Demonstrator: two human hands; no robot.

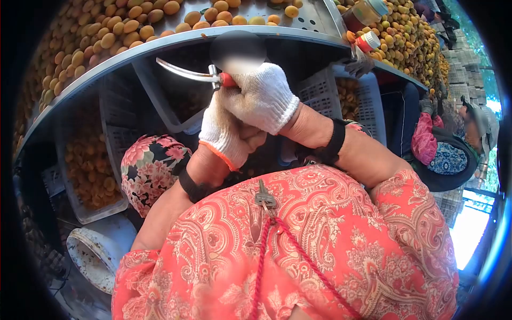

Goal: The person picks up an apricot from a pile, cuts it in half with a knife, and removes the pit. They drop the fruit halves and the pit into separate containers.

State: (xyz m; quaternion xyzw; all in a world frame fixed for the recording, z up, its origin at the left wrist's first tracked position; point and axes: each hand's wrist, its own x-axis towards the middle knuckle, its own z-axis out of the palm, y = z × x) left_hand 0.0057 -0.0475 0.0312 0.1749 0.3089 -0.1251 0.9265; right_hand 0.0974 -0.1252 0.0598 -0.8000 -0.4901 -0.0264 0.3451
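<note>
My right hand (261, 98), in a white knit glove, is closed around the red handle of a curved-bladed hand tool (189, 71). Its pale, narrow blade points to the left, with a metal crosspiece where it meets the handle. Just below, my left hand (224, 130) wears a stained white glove with an orange cuff. Its fingers are curled and it touches my right hand; what lies inside them is hidden. Both hands are held in front of my chest, near the metal rim of a table (176, 38) bearing orange apricots (130, 26). A blurred patch covers the area above the hands.
Below the table stand crates, one with apricot pieces (93, 176) at left and another (349, 98) at right. A white bucket (96, 250) lies at lower left. Jars (368, 41) stand at the table's right end. Another person (442, 144) is at far right. Keys (265, 198) hang at my chest.
</note>
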